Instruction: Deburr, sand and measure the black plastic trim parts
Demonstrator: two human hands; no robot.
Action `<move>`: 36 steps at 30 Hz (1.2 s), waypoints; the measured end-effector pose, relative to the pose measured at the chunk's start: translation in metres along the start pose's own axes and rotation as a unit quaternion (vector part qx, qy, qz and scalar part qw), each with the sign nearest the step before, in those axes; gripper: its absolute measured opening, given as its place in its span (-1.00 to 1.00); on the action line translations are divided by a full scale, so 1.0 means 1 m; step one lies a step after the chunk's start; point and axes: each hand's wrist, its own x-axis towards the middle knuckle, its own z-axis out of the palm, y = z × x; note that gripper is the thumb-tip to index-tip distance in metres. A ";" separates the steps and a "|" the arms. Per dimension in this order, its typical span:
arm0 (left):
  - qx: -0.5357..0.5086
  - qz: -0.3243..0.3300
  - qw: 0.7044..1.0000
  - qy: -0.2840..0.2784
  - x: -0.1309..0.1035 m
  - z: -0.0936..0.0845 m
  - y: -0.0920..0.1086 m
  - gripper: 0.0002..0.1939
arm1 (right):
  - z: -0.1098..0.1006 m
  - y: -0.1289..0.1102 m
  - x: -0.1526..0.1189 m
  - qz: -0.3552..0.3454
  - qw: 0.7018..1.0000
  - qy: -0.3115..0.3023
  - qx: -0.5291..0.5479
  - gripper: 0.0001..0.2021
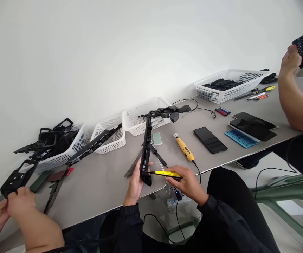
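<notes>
My left hand [135,186] is closed around the lower end of a long black plastic part [147,144], which stands tilted up over the table's front edge. In my right hand [187,182] is a yellow-handled tool [167,173]; its thin dark tip touches or nearly touches the part's lower end. Just behind the part lie a thin black strip [158,155] and a pale green block [157,138]. To the right, a yellow corded rotary tool [185,149] rests on the table.
White baskets [111,142] line the wall, some with black parts. Phones [210,140] and a blue packet [241,138] lie at the right. Another person's hands [22,203] hold a black part at the left; a person's hand [290,61] holds one at the far right.
</notes>
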 end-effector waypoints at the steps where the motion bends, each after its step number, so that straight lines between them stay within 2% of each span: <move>1: 0.000 0.000 1.000 0.000 0.000 0.000 0.000 -0.29 | 0.000 0.000 0.000 0.003 1.000 0.002 0.002 -0.79; 6: 0.002 -0.004 1.000 0.000 0.000 0.001 -0.001 -0.29 | -0.001 0.000 0.000 -0.008 1.000 -0.017 0.004 -0.76; 12: -0.012 -0.002 1.000 -0.005 0.002 0.000 -0.002 -0.26 | -0.001 0.000 0.000 0.027 1.000 0.003 -0.008 -0.74; 18: -0.014 0.006 1.000 0.005 0.002 0.002 -0.002 -0.28 | -0.004 0.003 0.001 -0.017 0.999 -0.031 -0.005 -0.71; 26: -0.020 -0.004 1.000 0.009 0.003 -0.001 -0.004 -0.32 | -0.003 0.000 0.001 0.022 1.000 -0.006 0.005 -0.73; 31: -0.006 0.003 1.000 0.009 0.003 0.001 -0.003 -0.32 | -0.005 0.000 0.000 -0.008 0.999 -0.031 0.003 -0.70; 36: -0.024 -0.013 0.999 0.017 0.003 -0.002 -0.005 -0.30 | -0.002 0.002 0.000 0.015 1.000 -0.012 0.003 -0.72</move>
